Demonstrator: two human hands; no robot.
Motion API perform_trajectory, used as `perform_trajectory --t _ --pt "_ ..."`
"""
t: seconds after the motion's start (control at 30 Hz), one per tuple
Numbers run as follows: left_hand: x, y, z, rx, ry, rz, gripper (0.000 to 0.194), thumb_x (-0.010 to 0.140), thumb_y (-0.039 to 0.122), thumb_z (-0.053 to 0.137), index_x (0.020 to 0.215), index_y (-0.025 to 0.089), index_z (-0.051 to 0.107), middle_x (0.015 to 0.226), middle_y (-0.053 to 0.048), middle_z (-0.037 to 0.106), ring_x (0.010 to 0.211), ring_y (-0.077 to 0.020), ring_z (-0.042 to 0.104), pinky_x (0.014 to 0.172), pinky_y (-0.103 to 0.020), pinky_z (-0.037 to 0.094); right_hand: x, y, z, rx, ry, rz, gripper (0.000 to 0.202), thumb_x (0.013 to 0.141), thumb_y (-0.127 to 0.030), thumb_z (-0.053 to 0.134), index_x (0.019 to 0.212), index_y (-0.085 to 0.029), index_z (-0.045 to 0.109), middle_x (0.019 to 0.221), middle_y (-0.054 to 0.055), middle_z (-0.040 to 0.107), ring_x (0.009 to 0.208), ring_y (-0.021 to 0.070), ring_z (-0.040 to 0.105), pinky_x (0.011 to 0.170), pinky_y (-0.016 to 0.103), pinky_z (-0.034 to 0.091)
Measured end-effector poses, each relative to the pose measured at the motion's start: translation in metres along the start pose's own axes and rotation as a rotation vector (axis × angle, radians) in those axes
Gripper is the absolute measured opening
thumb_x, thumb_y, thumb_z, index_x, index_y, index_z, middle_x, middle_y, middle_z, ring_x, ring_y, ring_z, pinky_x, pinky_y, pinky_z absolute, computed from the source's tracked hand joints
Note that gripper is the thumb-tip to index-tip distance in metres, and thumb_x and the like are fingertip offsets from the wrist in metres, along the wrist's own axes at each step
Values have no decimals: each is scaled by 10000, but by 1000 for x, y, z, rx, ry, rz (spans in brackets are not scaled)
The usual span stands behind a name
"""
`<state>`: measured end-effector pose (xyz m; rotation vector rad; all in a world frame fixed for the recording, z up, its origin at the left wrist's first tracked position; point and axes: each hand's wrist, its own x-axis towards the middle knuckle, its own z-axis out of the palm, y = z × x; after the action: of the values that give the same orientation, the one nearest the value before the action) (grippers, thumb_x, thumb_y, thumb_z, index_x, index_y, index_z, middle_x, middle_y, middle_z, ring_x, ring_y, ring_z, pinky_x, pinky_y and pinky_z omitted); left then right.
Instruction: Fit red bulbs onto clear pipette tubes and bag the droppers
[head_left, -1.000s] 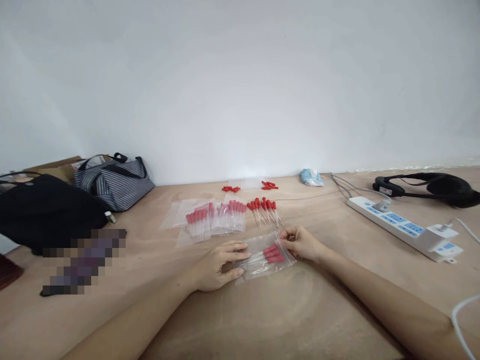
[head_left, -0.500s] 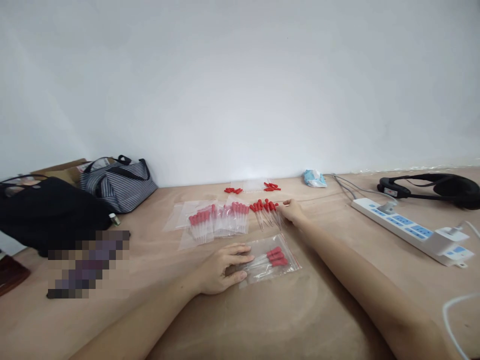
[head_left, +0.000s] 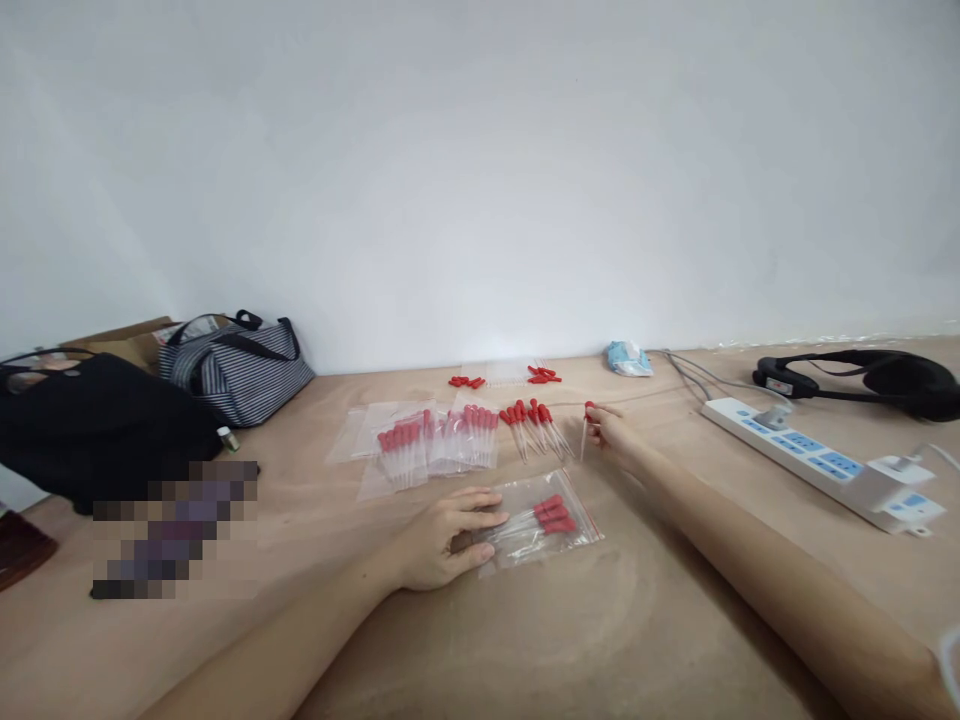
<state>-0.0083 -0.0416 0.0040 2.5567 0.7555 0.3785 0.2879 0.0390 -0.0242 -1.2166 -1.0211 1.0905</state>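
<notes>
My right hand (head_left: 609, 434) pinches one glass dropper (head_left: 583, 443) by its red rubber bulb, with the clear tube hanging down. Left of it, several loose droppers (head_left: 534, 418) lie in a fan on the table. My left hand (head_left: 454, 535) rests with fingers apart on the left end of a clear zip bag (head_left: 517, 492). Inside that bag lie several droppers (head_left: 553, 512), their red bulbs toward the right. Behind my left hand, filled bags (head_left: 442, 440) of droppers overlap one another.
Red bulbs (head_left: 466, 382) and clear tubes lie near the wall. A blue-and-white packet (head_left: 628, 358), a power strip (head_left: 806, 450) and a black headset (head_left: 900, 380) are on the right. Striped (head_left: 244, 370) and black (head_left: 112, 430) bags stand left, beside a blurred-out object (head_left: 176, 530).
My right hand has moved right, away from the loose droppers, with one dropper now in its fingers. The left hand stays on the bag.
</notes>
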Motion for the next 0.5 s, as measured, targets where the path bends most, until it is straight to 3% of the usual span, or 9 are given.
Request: perform_trajectory --t 0.23,0.5 --pt "0 0 0 6 1 -20 363 809 325 507 1167 269 530 1290 -46 458 1196 -233 395 980 -419 324 -59 3 -15 176 121 -59 263 647 -354 576 853 -235 462 682 -33 476 503 93 482 470 241 427" --pt "0 -1 1 14 0 -7 360 813 323 496 1165 255 531 1292 -49 456 1198 -220 392 976 -398 334 -77 2 11 262 112 13 251 640 -305 583 824 -232 429 710 -31 476 551 102 538 544 268 485"
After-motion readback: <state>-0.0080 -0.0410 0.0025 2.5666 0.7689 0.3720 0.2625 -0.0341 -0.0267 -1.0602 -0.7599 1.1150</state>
